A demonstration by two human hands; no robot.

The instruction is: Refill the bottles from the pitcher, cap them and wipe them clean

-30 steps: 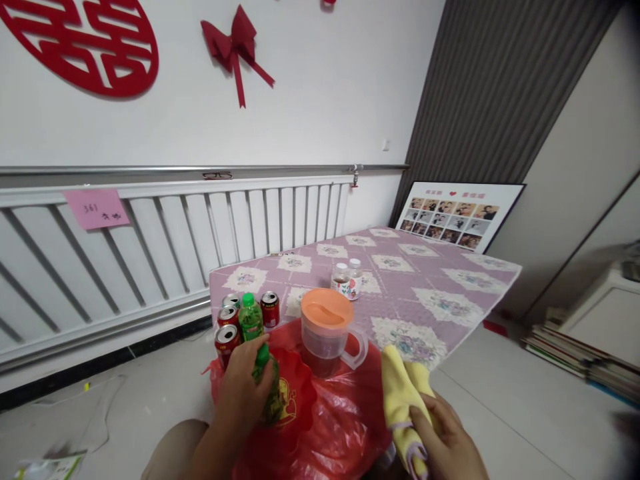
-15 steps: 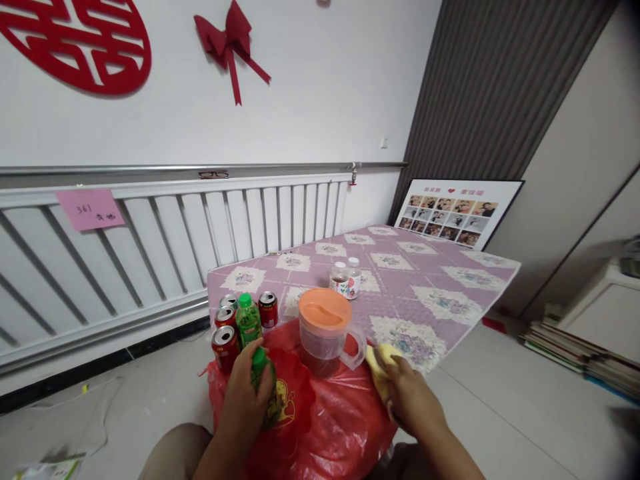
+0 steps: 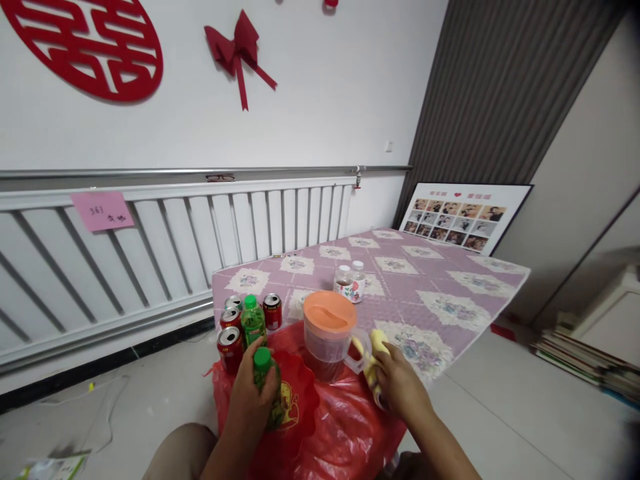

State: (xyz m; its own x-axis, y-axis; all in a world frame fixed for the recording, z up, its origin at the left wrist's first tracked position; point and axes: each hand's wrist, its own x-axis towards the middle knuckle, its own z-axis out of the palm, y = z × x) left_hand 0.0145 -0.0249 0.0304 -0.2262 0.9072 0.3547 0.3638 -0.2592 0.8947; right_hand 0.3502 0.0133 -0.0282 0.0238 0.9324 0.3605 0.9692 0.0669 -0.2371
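My left hand (image 3: 255, 390) is wrapped round a green-capped plastic bottle (image 3: 262, 360), upright over the red scalloped tray (image 3: 303, 400). In my right hand (image 3: 397, 380) is a yellow cloth (image 3: 375, 373), pressed beside the handle of a clear pitcher (image 3: 327, 347). An orange lid (image 3: 330, 312) covers the pitcher. Close to my left hand stand a second green bottle (image 3: 253, 321) and several opened red drink cans (image 3: 231, 348). A red plastic sheet (image 3: 345, 427) lies under the tray and pitcher.
Two small white-capped jars (image 3: 349, 283) stand behind the pitcher on the purple patterned tablecloth (image 3: 395, 293). A white radiator (image 3: 170, 247) runs along the wall at the left. A photo board (image 3: 465, 217) leans at the far end, and stacked books (image 3: 575, 357) lie at the right.
My right hand has shifted slightly left and up with the cloth, now closer to the pitcher's handle. My left hand still holds the bottle. The whole view has shifted a little.
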